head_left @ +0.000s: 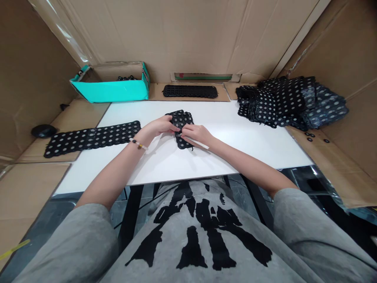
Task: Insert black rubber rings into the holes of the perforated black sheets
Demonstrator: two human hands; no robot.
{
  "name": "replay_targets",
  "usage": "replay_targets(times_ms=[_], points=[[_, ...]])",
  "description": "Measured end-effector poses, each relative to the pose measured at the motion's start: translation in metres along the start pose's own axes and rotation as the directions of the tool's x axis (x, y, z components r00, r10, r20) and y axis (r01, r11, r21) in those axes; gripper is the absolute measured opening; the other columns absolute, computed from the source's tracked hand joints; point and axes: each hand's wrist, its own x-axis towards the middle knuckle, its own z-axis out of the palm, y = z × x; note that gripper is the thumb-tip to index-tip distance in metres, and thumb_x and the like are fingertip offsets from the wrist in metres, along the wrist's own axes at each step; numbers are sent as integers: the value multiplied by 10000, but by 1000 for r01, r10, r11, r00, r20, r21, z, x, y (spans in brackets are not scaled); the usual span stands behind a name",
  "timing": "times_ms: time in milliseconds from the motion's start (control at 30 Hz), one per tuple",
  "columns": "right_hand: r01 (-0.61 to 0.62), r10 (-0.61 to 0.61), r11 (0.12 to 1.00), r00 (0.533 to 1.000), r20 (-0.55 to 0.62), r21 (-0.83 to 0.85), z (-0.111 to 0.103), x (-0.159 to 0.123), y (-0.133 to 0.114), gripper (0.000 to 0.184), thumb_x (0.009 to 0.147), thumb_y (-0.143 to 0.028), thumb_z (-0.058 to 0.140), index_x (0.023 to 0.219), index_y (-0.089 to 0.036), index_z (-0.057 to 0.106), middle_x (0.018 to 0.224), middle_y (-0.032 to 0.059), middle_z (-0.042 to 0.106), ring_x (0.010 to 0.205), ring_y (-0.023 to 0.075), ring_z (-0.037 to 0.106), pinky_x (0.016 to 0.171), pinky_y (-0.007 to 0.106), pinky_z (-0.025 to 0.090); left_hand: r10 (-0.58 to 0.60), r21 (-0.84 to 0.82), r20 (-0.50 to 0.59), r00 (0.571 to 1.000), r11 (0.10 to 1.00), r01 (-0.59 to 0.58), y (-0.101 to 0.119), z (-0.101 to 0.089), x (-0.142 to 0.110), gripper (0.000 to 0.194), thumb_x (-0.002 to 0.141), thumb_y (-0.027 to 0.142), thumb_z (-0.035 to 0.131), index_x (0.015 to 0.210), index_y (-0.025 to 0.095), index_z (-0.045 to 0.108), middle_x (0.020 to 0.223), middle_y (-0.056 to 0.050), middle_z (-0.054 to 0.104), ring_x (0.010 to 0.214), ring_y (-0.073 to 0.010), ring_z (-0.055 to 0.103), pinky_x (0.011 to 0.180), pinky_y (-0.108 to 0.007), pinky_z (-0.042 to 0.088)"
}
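Head view, landmark white tabletop board (235, 161)
Teal cardboard box (108, 92): beyond the board's far left corner, black pieces inside.
Long black white-dotted strip (91, 139): along the board's left end, lying crosswise.
Left hand (158, 126): half closed, fingers curled onto the piece's left edge, apparently pinching it.
Black white-dotted mesh piece (183, 120): mid-board between both hands, long axis pointing away from the person.
Black perforated strip (190, 91): just beyond the board's far edge.
Right hand (196, 133): half closed, fingertips on the piece's right edge, nearer its near end; grip firmness unclear.
Heap of black dotted strips (290, 104): beyond the board's far right corner.
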Motion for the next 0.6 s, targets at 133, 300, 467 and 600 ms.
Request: replay_targets(times_ms=[133, 300, 467, 600], points=[[40, -42, 996, 999, -30, -76, -1, -1, -2, 341, 1094, -304, 325, 961, -210, 625, 1045, 64, 695, 797, 138, 582, 613, 272, 361, -65, 44, -7, 998, 997, 66, 6, 1, -2, 452, 498, 83, 913, 817, 182, 609, 678, 9, 638, 611, -166, 614, 642, -298, 493], [64, -69, 993, 996, -53, -97, -1, -3, -2, 346, 1097, -296, 320, 964, -205, 626, 1032, 60, 689, 758, 124, 564, 606, 265, 374, -49, 48, 14, 999, 998, 48, 5, -1, -1, 442, 473, 105, 909, 780, 199, 605, 641, 18, 633, 594, -162, 606, 610, -280, 484], [42, -46, 996, 997, -56, -78, 1, -3, -3, 328, 1094, -296, 343, 957, -205, 627, 1043, 61, 681, 779, 125, 574, 605, 261, 361, -72, 34, 10, 997, 997, 72, 6, 2, -3, 443, 486, 102, 897, 802, 196, 601, 684, 12, 654, 610, -157, 614, 632, -281, 504], [-38, 36, 998, 998, -44, -41, 8, -1, -3, 288, 1073, -310, 411, 930, -202, 635, 995, 53, 661, 774, 127, 574, 604, 256, 346, -43, 49, -21, 999, 998, 44, 5, 4, -3, 439, 478, 80, 878, 793, 190, 593, 692, 21, 642, 650, -165, 627, 656, -280, 512]])
